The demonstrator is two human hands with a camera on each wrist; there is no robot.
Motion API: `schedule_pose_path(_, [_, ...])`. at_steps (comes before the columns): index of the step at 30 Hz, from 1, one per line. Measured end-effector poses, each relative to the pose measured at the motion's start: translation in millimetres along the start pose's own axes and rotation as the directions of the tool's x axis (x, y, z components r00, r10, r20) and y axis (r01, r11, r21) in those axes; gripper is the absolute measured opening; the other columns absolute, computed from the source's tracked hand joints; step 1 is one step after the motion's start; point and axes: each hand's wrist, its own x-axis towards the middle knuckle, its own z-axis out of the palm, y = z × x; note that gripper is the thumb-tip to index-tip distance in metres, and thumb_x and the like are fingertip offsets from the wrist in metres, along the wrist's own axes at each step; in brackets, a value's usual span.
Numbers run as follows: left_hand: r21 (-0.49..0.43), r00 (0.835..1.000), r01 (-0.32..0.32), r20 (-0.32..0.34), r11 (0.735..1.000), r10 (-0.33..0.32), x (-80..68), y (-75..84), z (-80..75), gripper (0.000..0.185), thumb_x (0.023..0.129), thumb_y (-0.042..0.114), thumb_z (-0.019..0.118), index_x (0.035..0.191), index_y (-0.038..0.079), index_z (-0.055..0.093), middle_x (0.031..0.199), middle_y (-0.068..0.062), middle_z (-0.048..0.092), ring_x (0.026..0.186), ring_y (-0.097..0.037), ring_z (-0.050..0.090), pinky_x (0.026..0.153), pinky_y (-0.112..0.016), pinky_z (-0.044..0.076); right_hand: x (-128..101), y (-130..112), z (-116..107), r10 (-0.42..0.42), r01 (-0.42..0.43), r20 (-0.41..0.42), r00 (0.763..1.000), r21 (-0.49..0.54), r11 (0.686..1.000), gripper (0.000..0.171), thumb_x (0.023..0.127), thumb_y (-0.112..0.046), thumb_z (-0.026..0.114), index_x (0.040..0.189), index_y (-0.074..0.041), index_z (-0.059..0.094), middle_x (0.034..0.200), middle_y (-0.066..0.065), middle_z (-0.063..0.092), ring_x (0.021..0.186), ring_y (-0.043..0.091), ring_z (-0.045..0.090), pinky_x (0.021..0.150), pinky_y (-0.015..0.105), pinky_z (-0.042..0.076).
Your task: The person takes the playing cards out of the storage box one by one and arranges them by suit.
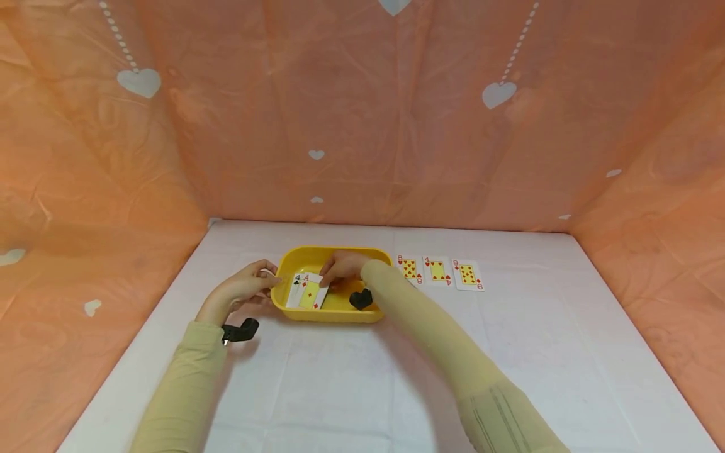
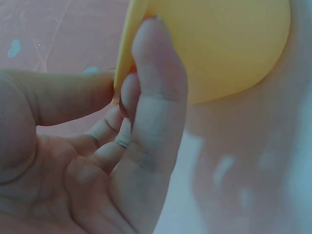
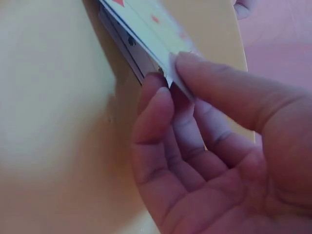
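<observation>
A yellow plastic tray [image 1: 338, 254] sits on the white table. My left hand [image 1: 245, 287] pinches its left rim [image 2: 127, 48] between thumb and fingers. My right hand [image 1: 343, 267] reaches into the tray and pinches the corner of an ace of diamonds card [image 1: 310, 293], thumb on top and fingers beneath [image 3: 165, 95]. A black four card [image 1: 295, 289] lies under it against the tray's left wall. More cards show stacked beneath the ace in the right wrist view.
Three red cards lie face up in a row right of the tray: an eight of hearts [image 1: 410, 269], a four of diamonds [image 1: 437, 270], a nine of diamonds [image 1: 467, 275]. Orange cloth walls with white hearts [image 1: 139, 82] enclose the table on three sides.
</observation>
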Motion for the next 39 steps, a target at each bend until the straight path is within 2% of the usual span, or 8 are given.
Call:
schedule_pose_path(5, [-0.001,1.000,-0.002,-0.002,1.000,0.002,1.3,-0.4,0.0,0.032,0.099,0.013,0.051,0.122,-0.003,0.037,0.093,-0.014,0.057,0.070,-0.017,0.060,0.059,-0.029,0.052,-3,1,-2,-0.007,0.009,-0.090,0.996,0.017,1.000,0.021,0.079,-0.004,0.077,0.097,0.000,0.066,0.085,0.008,0.066,0.073,0.020,0.061,0.077,0.034,0.054])
schedule_pose_path(8, [-0.001,1.000,0.003,0.004,1.000,-0.003,1.0,0.4,0.2,0.033,0.099,0.014,0.051,0.123,-0.003,0.037,0.095,-0.016,0.056,0.071,-0.018,0.060,0.060,-0.029,0.052,-4,2,-3,-0.017,0.019,-0.111,0.994,0.020,1.000,0.018,0.081,0.000,0.075,0.095,0.002,0.065,0.081,0.009,0.065,0.071,0.022,0.062,0.078,0.036,0.054])
schedule_pose_path(11, [-0.001,1.000,0.002,0.012,1.000,-0.002,-0.6,1.0,0.5,0.033,0.099,0.014,0.051,0.123,-0.003,0.036,0.097,-0.017,0.056,0.071,-0.018,0.060,0.060,-0.030,0.053,-8,1,-4,-0.015,0.019,-0.116,0.993,0.036,0.999,0.018,0.082,0.000,0.072,0.098,0.004,0.063,0.081,0.010,0.065,0.072,0.024,0.065,0.078,0.037,0.054])
schedule_pose_path(17, [-0.012,1.000,-0.010,0.020,1.000,0.010,-1.6,-0.3,-0.3,0.032,0.099,0.013,0.052,0.122,-0.002,0.036,0.094,-0.015,0.055,0.071,-0.017,0.060,0.062,-0.031,0.054,-17,0,-10,-0.001,0.007,-0.107,0.994,0.060,0.998,0.020,0.085,-0.004,0.071,0.102,0.005,0.063,0.089,0.014,0.069,0.087,0.027,0.068,0.081,0.035,0.053])
schedule_pose_path(20, [-0.016,1.000,-0.017,0.024,1.000,0.018,-1.1,-0.5,-0.4,0.031,0.099,0.013,0.051,0.121,-0.003,0.036,0.092,-0.014,0.055,0.072,-0.017,0.060,0.062,-0.031,0.054,-20,0,-14,-0.004,0.016,-0.115,0.993,0.108,0.994,0.020,0.086,-0.003,0.069,0.104,0.006,0.063,0.093,0.015,0.068,0.091,0.029,0.067,0.082,0.037,0.053])
schedule_pose_path(25, [-0.019,1.000,-0.017,0.026,1.000,0.018,-0.7,0.8,0.0,0.032,0.099,0.013,0.051,0.122,-0.003,0.036,0.092,-0.013,0.055,0.072,-0.018,0.060,0.063,-0.032,0.054,-28,-2,-22,-0.016,0.039,-0.121,0.993,0.190,0.981,0.021,0.088,-0.002,0.066,0.106,0.005,0.058,0.094,0.015,0.066,0.087,0.030,0.067,0.085,0.043,0.051])
schedule_pose_path(32, [-0.012,1.000,-0.015,0.021,1.000,0.015,-0.6,1.2,0.6,0.032,0.100,0.014,0.051,0.123,-0.003,0.036,0.094,-0.014,0.056,0.072,-0.017,0.060,0.063,-0.032,0.054,-47,0,-46,-0.053,0.106,-0.189,0.981,0.286,0.952,0.029,0.088,-0.001,0.062,0.116,0.002,0.054,0.098,0.017,0.064,0.079,0.028,0.065,0.088,0.049,0.049])
schedule_pose_path(39, [-0.007,1.000,-0.015,0.011,1.000,0.015,-0.9,-2.9,-1.2,0.032,0.099,0.013,0.052,0.122,-0.003,0.037,0.093,-0.011,0.055,0.071,-0.017,0.059,0.064,-0.032,0.055,-82,8,-82,-0.107,0.177,-0.246,0.963,0.288,0.941,0.035,0.087,0.002,0.057,0.122,0.002,0.051,0.106,0.018,0.060,0.086,0.028,0.063,0.086,0.047,0.050])
